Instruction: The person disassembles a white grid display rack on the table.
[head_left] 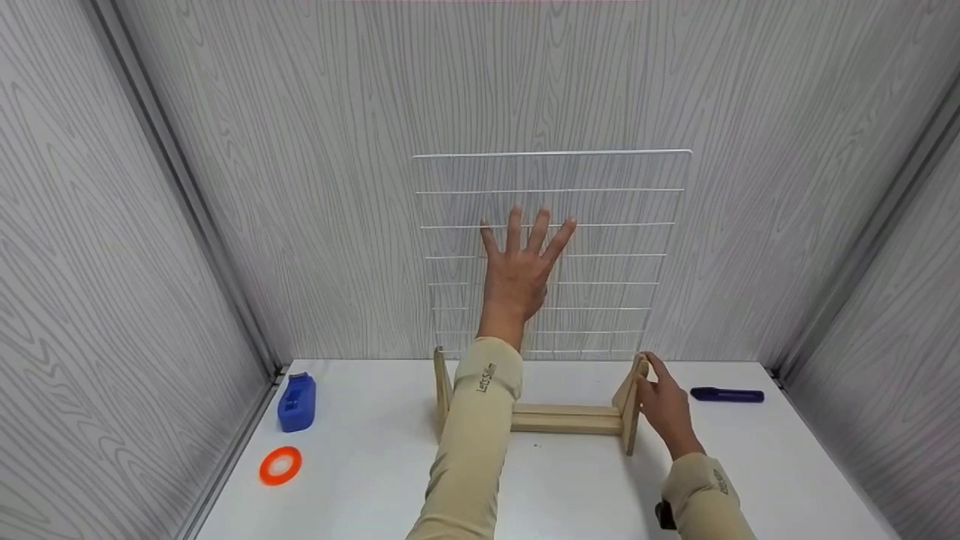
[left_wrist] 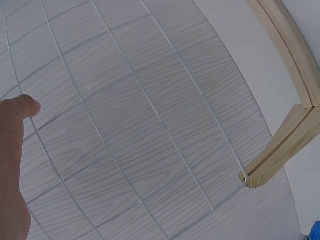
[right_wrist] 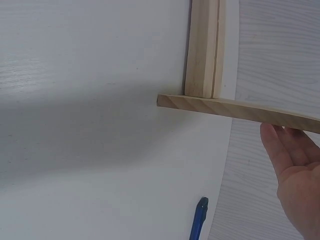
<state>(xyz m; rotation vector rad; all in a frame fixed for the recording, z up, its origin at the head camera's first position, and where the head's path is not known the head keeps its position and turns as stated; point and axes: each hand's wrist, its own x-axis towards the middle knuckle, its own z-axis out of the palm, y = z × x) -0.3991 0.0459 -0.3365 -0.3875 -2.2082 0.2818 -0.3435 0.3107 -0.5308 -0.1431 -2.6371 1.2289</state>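
A white wire grid [head_left: 555, 153] stands upright, its lower edge at the wooden stand [head_left: 566, 424], which has two side pieces joined by a crossbar. My left hand [head_left: 517, 266] is spread flat against the middle of the grid, fingers straight and apart. In the left wrist view the thumb [left_wrist: 30, 106] overlaps one wire, and a grid corner meets the slotted tip of a side piece [left_wrist: 280, 147]. At the stand's right end, my right hand [head_left: 667, 409] grips the upper part of the side piece [right_wrist: 235, 109]. Its fingertips touch the outer face there.
A dark blue box cutter [head_left: 727, 394] lies right of the stand. On the left are a blue plastic case [head_left: 297, 403] and an orange ring [head_left: 268, 471]. A wood-grain panel [head_left: 300, 225] rises behind the white table [head_left: 375, 480], with more panels at both sides.
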